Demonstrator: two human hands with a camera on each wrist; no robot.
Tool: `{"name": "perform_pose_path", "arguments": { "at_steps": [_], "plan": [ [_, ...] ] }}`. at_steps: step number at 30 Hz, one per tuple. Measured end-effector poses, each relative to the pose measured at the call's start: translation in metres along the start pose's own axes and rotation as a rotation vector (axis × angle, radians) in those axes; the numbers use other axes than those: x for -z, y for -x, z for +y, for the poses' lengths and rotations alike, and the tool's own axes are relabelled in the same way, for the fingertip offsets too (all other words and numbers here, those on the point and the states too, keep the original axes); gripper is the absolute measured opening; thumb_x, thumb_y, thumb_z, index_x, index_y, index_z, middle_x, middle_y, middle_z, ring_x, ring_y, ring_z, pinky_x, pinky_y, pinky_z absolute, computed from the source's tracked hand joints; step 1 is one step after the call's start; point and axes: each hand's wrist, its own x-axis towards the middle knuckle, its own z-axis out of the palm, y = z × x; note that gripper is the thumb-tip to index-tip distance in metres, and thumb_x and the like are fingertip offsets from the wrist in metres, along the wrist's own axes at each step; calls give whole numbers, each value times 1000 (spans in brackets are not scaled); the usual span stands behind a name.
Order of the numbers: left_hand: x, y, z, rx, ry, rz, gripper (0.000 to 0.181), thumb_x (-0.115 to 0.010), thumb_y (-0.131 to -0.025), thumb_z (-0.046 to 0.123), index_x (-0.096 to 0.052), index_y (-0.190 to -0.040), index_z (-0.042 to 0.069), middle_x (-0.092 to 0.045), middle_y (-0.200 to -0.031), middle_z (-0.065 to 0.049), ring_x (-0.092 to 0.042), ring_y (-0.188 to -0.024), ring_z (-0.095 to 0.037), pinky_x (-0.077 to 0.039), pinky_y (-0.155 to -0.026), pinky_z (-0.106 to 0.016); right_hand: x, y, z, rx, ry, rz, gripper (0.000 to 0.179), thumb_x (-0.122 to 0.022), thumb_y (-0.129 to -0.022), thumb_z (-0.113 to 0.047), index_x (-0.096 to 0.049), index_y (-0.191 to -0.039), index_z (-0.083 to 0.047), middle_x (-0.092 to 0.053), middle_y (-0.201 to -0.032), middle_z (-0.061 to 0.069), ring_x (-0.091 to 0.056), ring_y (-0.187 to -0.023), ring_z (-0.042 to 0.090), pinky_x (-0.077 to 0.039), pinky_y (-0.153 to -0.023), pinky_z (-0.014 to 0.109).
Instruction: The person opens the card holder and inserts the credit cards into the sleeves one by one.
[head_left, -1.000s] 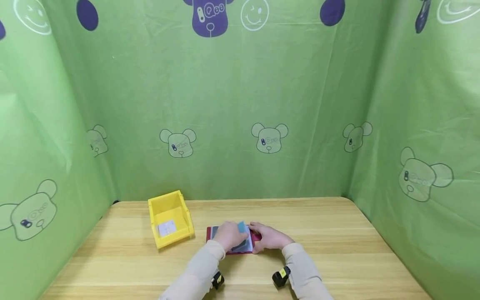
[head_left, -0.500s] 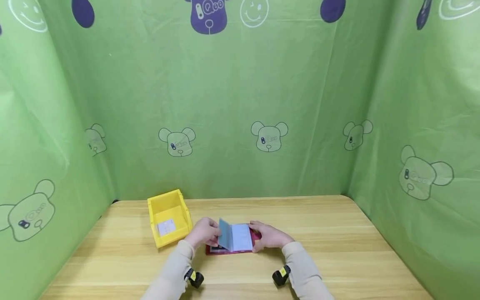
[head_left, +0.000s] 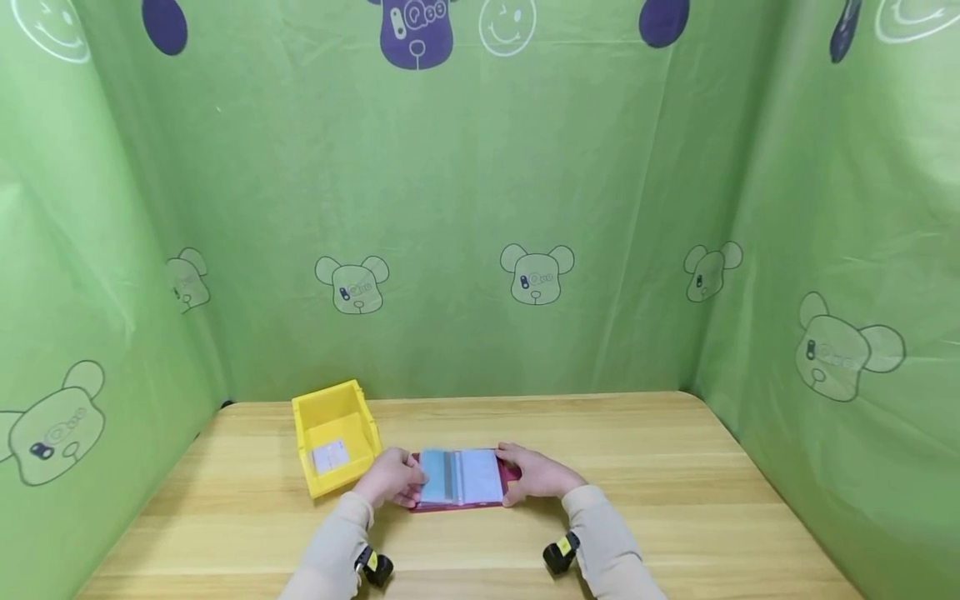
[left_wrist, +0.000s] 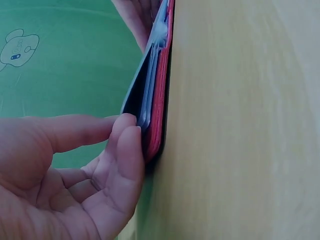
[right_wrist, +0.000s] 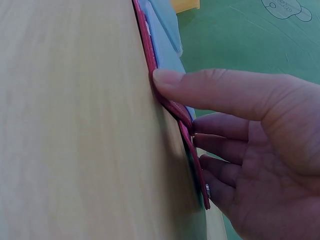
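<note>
A red card holder (right_wrist: 175, 107) lies spread on the table, its clear plastic sleeves (head_left: 480, 477) facing up. On its right side is a strap with a metal snap (right_wrist: 207, 190). My left hand (head_left: 392, 477) is at the left edge and pinches a bluish sleeve page (head_left: 432, 477) between thumb and fingertips. In the left wrist view that page is lifted at an angle above several stacked sleeves (left_wrist: 148, 95). My right hand (head_left: 542, 472) grips the right edge of the holder, thumb on the near side and fingers on the far side.
A yellow bin (head_left: 306, 454) stands left of the holder, with a pale card (head_left: 331, 456) in it. The wooden table (head_left: 637, 467) meets green printed curtains (head_left: 450, 350) at the back and sides.
My left hand has moved left from over the holder, turning the bluish page from the right side across to the left. The right hand keeps its place on the right edge.
</note>
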Motion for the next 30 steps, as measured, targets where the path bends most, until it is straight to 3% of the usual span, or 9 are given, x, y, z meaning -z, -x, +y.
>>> {"name": "perform_pose_path", "arguments": {
  "at_steps": [8,16,23,30],
  "plan": [
    [-3,8,2,-19,-81,60,13,-66,-84,0,-54,-80,3,-58,-65,-4,-56,-53,-12,-58,-51,-27,-1,0,0,6,-9,2,92,-80,-66,-14,-39,-146,2,-28,-157,23,-25,-145,45,-22,-118,61],
    [-1,12,6,-55,-134,104,13,-66,-86,5,-54,-86,2,-57,-68,-6,-56,-54,-14,-57,-49,-28,-1,-1,1,11,0,2,91,-80,-66,-15,-39,-146,1,-29,-157,23,-26,-145,45,-23,-118,61],
    [17,13,14,-135,-99,145,14,-61,-90,12,-60,-95,-2,-63,-75,-12,-62,-63,-19,-57,-54,-28,-1,-1,1,8,15,3,91,-79,-66,-15,-39,-146,0,-29,-157,22,-26,-145,45,-23,-119,60],
    [41,11,20,-153,-21,279,22,-58,-95,17,-63,-102,-3,-67,-84,-17,-64,-66,-16,-60,-62,-35,-1,-3,2,-1,8,4,89,-80,-68,-14,-40,-147,-1,-29,-158,21,-26,-145,44,-24,-118,60]
  ]
}}
